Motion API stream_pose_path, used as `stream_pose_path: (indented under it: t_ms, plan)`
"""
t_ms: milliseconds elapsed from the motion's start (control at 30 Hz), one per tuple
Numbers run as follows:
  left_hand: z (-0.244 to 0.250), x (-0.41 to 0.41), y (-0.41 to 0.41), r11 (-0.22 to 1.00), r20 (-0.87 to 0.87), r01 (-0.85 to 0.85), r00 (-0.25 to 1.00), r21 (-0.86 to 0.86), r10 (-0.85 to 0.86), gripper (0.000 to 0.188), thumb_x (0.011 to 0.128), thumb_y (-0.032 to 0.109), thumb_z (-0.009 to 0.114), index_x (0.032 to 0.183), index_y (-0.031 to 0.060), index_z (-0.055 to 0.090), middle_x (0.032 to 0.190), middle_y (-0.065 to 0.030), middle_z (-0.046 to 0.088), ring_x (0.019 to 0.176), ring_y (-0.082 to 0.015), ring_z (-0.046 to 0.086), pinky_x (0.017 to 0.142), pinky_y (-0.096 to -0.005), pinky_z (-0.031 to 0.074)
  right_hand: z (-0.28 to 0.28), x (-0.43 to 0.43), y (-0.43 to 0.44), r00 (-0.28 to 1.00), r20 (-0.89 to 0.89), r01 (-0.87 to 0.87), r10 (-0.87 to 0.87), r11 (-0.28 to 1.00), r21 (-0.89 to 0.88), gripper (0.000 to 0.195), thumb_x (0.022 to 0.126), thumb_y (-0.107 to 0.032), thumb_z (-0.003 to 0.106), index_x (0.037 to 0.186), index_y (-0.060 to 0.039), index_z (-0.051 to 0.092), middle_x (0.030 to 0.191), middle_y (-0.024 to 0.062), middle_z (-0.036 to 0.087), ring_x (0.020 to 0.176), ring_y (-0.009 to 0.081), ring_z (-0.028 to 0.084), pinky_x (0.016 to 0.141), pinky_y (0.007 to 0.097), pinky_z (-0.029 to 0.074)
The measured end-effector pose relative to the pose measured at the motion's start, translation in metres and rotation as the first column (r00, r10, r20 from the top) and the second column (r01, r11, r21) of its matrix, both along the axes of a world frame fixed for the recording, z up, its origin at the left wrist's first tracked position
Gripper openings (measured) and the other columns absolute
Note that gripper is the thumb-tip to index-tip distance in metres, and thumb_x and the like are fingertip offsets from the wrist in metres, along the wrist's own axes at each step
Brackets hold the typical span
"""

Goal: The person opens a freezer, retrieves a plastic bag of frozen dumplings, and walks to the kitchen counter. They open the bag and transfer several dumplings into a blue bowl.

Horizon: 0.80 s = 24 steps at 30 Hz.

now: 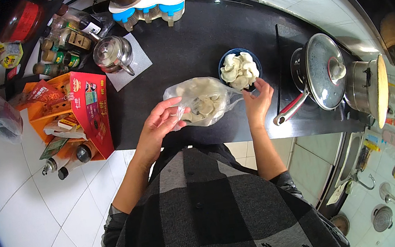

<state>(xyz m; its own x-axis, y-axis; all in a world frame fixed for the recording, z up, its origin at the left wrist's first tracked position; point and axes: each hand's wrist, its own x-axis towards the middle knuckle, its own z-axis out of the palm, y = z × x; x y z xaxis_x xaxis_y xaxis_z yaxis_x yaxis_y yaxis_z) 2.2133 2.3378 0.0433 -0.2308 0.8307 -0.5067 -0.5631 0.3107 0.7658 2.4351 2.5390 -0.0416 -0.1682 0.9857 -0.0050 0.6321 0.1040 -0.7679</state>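
Observation:
A clear plastic bag (199,90) with several pale dumplings (207,106) inside lies on the black countertop before me. My left hand (162,120) grips the bag's left side between thumb and fingers. At the bag's right end, my right hand (259,103) pinches its gathered plastic edge, close below a dark blue bowl (259,64). White dumplings (239,68) are heaped in that bowl.
A lidded frying pan (324,71) and a steel pot (359,83) stand on the right. A glass teapot (113,54) rests on a white cloth at the left, near a red and orange box (91,114). Blue-lidded seasoning jars (148,12) stand at the back.

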Motion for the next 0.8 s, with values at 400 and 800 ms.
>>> stream_pose_path:
  t_ms: [400, 800]
  plan:
    - [0.023, -0.002, -0.001, 0.990, -0.121, 0.120, 0.986, 0.074, -0.111, 0.048, 0.099, 0.017, 0.049, 0.146, 0.0125, 0.044, 0.141, -0.0076, 0.056, 0.083, -0.0098, 0.056, 0.083, -0.0246, 0.046, 0.039, -0.020, -0.064, 0.782, 0.112, -0.621, 0.613, 0.750, 0.227, 0.038, 0.075, 0.000, 0.074, 0.110, -0.0079, 0.063, 0.106, 0.0114, 0.063, 0.088, 0.0307, 0.065, 0.070, 0.0369, 0.053]
    - [0.011, 0.002, -0.011, 1.000, -0.093, -0.016, 0.996, 0.000, 0.016, 0.048, 0.096, 0.012, 0.050, 0.144, 0.0121, 0.045, 0.144, -0.0090, 0.052, 0.091, -0.0119, 0.059, 0.084, -0.0264, 0.049, -0.049, -0.097, -0.091, 0.265, 0.562, -0.900, 0.783, 0.411, -0.148, 0.021, 0.079, -0.012, 0.065, 0.099, -0.0040, 0.064, 0.106, 0.0142, 0.059, 0.075, 0.0304, 0.070, 0.066, 0.0429, 0.057]
